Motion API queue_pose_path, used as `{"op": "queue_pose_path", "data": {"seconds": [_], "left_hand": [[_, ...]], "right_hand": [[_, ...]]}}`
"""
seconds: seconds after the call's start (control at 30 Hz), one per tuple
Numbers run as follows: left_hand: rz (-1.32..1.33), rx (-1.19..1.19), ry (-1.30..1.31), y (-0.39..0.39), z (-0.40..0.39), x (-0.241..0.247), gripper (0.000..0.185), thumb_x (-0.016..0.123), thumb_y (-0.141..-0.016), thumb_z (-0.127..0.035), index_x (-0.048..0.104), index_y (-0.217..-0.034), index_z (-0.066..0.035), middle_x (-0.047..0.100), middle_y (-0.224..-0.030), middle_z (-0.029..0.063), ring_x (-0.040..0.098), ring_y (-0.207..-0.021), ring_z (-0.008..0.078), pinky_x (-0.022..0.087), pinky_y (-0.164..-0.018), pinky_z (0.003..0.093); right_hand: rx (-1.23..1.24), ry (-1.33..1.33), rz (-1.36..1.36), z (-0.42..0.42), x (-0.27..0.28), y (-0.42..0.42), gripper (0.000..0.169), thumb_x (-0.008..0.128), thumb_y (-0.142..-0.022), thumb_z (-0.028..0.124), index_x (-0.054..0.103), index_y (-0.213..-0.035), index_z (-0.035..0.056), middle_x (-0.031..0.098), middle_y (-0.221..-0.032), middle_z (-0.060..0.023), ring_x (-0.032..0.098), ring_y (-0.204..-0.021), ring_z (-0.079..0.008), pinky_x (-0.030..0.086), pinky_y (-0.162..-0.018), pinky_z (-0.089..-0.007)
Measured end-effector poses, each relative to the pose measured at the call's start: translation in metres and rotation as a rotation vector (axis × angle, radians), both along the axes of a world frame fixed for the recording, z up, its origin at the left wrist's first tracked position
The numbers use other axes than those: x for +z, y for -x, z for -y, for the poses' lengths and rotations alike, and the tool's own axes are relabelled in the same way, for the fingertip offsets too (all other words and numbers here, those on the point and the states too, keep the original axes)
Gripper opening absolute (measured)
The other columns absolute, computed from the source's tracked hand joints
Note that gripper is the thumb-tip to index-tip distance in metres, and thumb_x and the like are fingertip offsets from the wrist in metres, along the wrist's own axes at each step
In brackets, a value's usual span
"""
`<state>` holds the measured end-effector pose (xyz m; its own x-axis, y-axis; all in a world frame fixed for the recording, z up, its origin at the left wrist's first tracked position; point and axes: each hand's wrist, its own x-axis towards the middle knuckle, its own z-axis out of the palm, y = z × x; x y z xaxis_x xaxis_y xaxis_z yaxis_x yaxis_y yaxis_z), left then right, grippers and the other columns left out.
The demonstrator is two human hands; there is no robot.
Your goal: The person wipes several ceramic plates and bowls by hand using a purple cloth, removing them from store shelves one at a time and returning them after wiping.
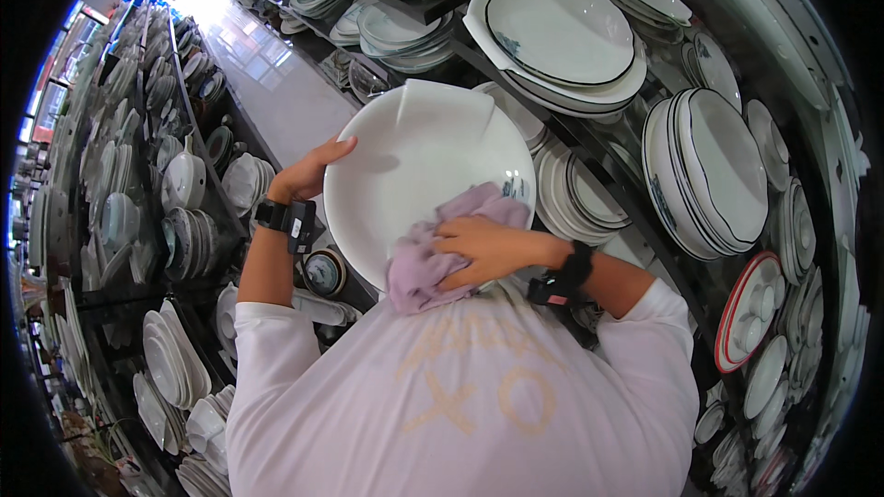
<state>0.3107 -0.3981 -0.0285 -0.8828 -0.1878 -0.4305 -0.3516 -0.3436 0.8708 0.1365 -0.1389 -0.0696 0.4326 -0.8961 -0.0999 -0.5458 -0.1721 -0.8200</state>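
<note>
A large white ceramic plate [387,152] with a notched, folded-looking rim and a small blue motif at its right is held up before my chest. My left hand [314,169] grips its left edge, the thumb over the rim and the fingers hidden behind. In my right hand [480,248] is a crumpled pinkish-purple cloth [431,276], pressed against the lower right of the plate's face. The cloth covers part of the lower rim.
Dark shelving [587,172] at my right carries stacked oval platters [566,27] with dark rims and deep white dishes [725,166]. A red-rimmed divided plate [749,310] stands lower right. Crowded shelves of dishes [183,179] line the left. Between them runs a pale, shiny floor aisle [255,76].
</note>
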Motion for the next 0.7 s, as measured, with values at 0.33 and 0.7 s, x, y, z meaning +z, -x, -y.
{"op": "queue_pose_path", "data": {"seconds": [0.33, 0.7], "left_hand": [[0.104, -0.019, -0.002, 0.003, 0.006, 0.001, 0.075, 0.065, -0.084, -0.037, 0.031, -0.142, -0.004, 0.050, -0.130, 0.0149, 0.054, -0.114, 0.0242, 0.047, -0.094, 0.0386], [0.023, -0.075, 0.046, 0.028, -0.005, 0.026, 0.081, 0.068, -0.082, -0.032, 0.025, -0.146, -0.006, 0.047, -0.135, 0.0116, 0.050, -0.119, 0.0234, 0.043, -0.098, 0.0364]], "right_hand": [[-0.643, 0.475, -0.770, 0.001, 0.024, 0.066, 0.038, 0.067, -0.072, 0.017, 0.059, -0.109, 0.0166, 0.049, -0.115, -0.0131, 0.046, -0.112, -0.0307, 0.039, -0.092, -0.0425], [-0.613, 0.897, -0.671, 0.070, 0.058, 0.034, 0.037, 0.063, -0.075, 0.013, 0.061, -0.111, 0.0233, 0.039, -0.138, -0.0115, 0.034, -0.131, -0.0329, 0.029, -0.098, -0.0645]]}}
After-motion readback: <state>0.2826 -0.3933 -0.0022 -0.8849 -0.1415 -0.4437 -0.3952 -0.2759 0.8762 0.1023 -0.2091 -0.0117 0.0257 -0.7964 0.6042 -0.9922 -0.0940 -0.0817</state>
